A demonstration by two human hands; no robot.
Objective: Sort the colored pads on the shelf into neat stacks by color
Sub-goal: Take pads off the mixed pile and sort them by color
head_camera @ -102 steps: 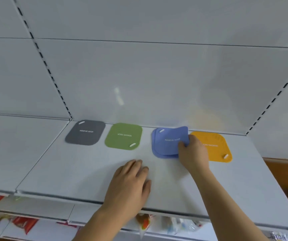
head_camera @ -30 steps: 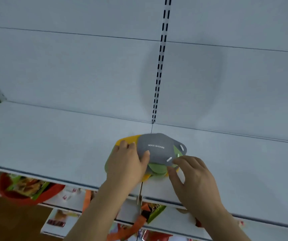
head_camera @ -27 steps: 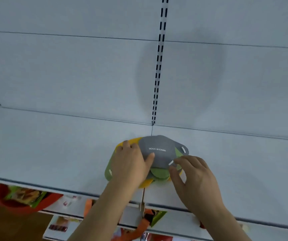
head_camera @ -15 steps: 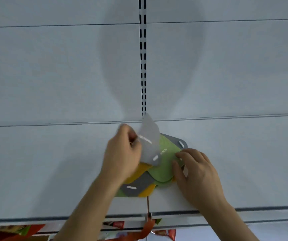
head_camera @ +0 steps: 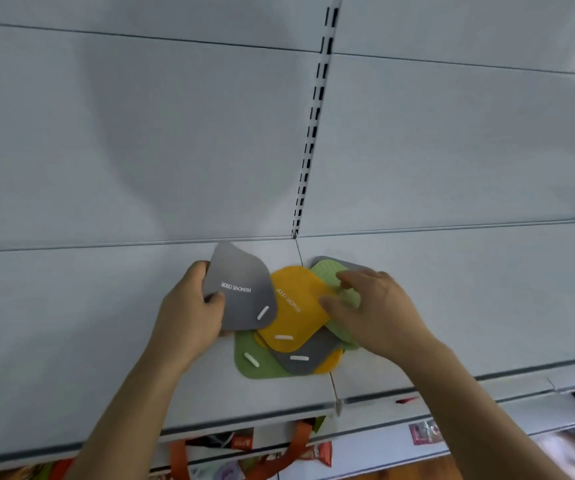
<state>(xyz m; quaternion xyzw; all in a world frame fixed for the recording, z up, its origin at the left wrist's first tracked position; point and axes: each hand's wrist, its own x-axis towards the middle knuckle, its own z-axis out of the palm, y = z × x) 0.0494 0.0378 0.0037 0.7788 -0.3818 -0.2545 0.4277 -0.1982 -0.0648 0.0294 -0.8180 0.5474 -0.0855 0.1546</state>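
Grey pad (head_camera: 241, 289) pinched by left grip (head_camera: 189, 313) | right grip (head_camera: 372, 310) spread on green pad (head_camera: 331, 271) | shelf (head_camera: 71, 323)

The white shelf (head_camera: 88, 323) runs the full width of the view, with a thin seam crossing it from back to front near the middle. Straddling that seam lies 1 loose heap of pads. The green pad (head_camera: 256, 363) at the front left rests flat on the shelf board; an orange corner (head_camera: 333, 363) at the front right probably touches it too, though overlap hides the contact.
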